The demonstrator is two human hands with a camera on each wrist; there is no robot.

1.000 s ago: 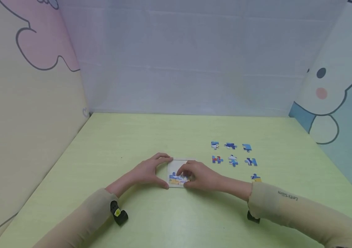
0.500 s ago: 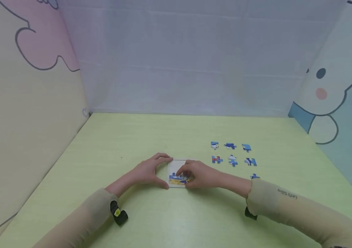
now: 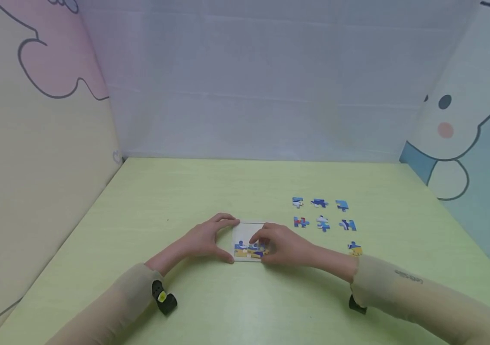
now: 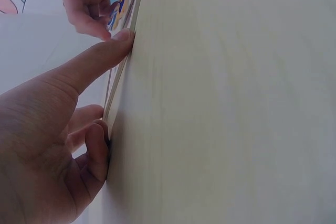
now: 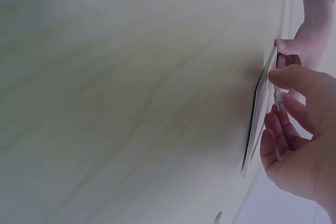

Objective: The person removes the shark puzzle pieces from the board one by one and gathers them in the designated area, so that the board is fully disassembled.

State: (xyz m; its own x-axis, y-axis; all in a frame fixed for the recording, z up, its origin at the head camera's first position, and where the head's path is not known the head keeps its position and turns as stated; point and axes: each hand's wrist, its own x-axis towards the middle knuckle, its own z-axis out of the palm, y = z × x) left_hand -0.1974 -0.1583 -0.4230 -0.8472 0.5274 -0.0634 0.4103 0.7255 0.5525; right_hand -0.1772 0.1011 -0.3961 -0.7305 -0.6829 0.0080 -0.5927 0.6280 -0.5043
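Observation:
A small white jigsaw tray (image 3: pixel 245 232) lies on the table, with blue and yellow puzzle pieces (image 3: pixel 240 250) along its near side. My left hand (image 3: pixel 205 238) holds the tray by its left side, thumb at the near corner and fingertips at the far one. Over the tray's right part, my right hand (image 3: pixel 287 245) has its thumb and fingers bent round a puzzle piece (image 5: pixel 278 99), mostly hidden in the head view. In the left wrist view, the left thumb (image 4: pixel 113 50) presses against the tray's edge.
Several loose puzzle pieces lie in rows right of the tray, among them a red-and-blue piece (image 3: pixel 301 222) and a plain blue one (image 3: pixel 342 205). A blue-and-yellow piece (image 3: pixel 355 248) lies close to the right sleeve (image 3: pixel 387 275). A pale curtain (image 3: pixel 262 86) hangs behind the table.
My right hand has shifted slightly right over the tray, showing more of the pieces there. The blue-and-yellow piece by the right sleeve shows again. The left hand stays put.

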